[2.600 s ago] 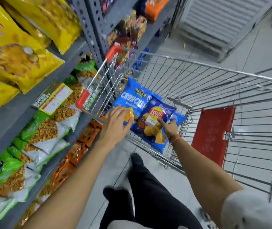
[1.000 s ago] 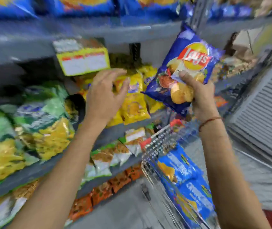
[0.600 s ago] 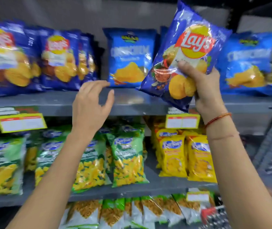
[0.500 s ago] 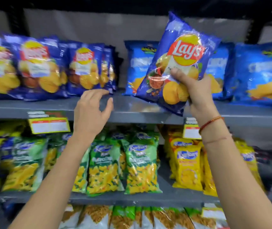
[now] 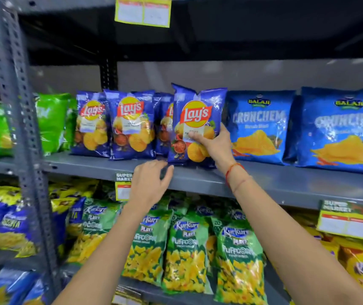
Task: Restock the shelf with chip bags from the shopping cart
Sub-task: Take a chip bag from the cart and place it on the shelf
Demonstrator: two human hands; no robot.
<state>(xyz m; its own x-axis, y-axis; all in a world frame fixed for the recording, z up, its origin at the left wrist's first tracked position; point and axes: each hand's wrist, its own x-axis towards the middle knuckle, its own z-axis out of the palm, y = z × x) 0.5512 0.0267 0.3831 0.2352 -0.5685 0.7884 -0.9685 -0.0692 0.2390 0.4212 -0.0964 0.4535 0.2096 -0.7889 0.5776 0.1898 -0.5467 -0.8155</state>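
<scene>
A dark blue Lay's chip bag [image 5: 194, 115] stands upright on the grey shelf [image 5: 286, 181], at the right end of a row of matching Lay's bags [image 5: 129, 126]. My right hand [image 5: 214, 146] grips its lower right part, thumb across the front. My left hand [image 5: 152, 182] hovers at the shelf's front edge just below and left of the bag, fingers spread, holding nothing. Light blue Crunchem bags [image 5: 262, 126] stand directly to the right. The shopping cart is out of view.
Green bags [image 5: 50, 122] sit at the shelf's left end beyond a grey perforated upright post [image 5: 22, 119]. Green Kurkure Puffcorn bags [image 5: 187, 256] fill the shelf below. Yellow price tags [image 5: 350, 221] hang on the shelf edges. Another shelf board runs overhead.
My right hand has lowered the Lay's bag from mid-air down onto the shelf beside the other Lay's bags. My left hand has shifted right along the shelf edge, under the bag.
</scene>
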